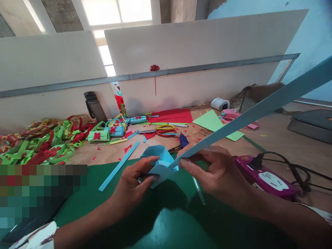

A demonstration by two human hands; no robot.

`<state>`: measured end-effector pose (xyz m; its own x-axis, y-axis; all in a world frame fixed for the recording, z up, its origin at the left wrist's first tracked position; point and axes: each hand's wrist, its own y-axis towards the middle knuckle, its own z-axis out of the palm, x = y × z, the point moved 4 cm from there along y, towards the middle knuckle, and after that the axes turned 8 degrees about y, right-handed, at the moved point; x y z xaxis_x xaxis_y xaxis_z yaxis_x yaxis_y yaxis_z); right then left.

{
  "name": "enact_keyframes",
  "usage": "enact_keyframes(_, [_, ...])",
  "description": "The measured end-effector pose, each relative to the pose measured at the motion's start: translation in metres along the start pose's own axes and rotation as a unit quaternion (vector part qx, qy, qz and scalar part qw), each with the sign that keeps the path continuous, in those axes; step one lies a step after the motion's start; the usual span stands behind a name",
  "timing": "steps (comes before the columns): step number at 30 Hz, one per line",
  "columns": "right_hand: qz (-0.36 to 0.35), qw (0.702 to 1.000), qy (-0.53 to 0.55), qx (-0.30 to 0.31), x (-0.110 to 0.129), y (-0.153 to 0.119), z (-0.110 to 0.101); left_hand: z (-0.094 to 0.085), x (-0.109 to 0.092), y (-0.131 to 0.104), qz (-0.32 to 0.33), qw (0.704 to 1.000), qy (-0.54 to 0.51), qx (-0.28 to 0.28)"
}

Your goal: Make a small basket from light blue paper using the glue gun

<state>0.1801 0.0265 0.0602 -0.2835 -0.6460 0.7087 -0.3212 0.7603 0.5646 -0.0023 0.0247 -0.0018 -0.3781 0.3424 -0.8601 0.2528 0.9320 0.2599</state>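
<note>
My left hand pinches a small folded blue paper box above the green mat, its open side facing up. My right hand grips a long blue paper strip between thumb and fingers. The strip's lower end touches the box's right edge, and the rest slants up to the right out of view. Behind the box lies a glue gun with a dark blue body. A clear glue stick rests on the mat below my right hand. Another blue strip lies left of the box.
Yellow- and red-handled scissors lie behind my hands. Finished small paper bags and a heap of coloured paper pieces are at left, with a dark bottle. A purple power strip with cables sits at right.
</note>
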Motion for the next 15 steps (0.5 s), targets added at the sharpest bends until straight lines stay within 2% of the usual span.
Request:
enact_keyframes(10, [-0.015, 1.0, -0.005, 0.004, -0.003, -0.0003, 0.0034, 0.0019, 0.0002, -0.0024, 0.027, 0.999, 0.033, -0.003])
enact_keyframes(15, [-0.004, 1.0, 0.003, 0.001, -0.005, -0.0016, 0.0061, 0.0056, -0.0026, -0.0042, 0.03, 0.999, -0.01, -0.002])
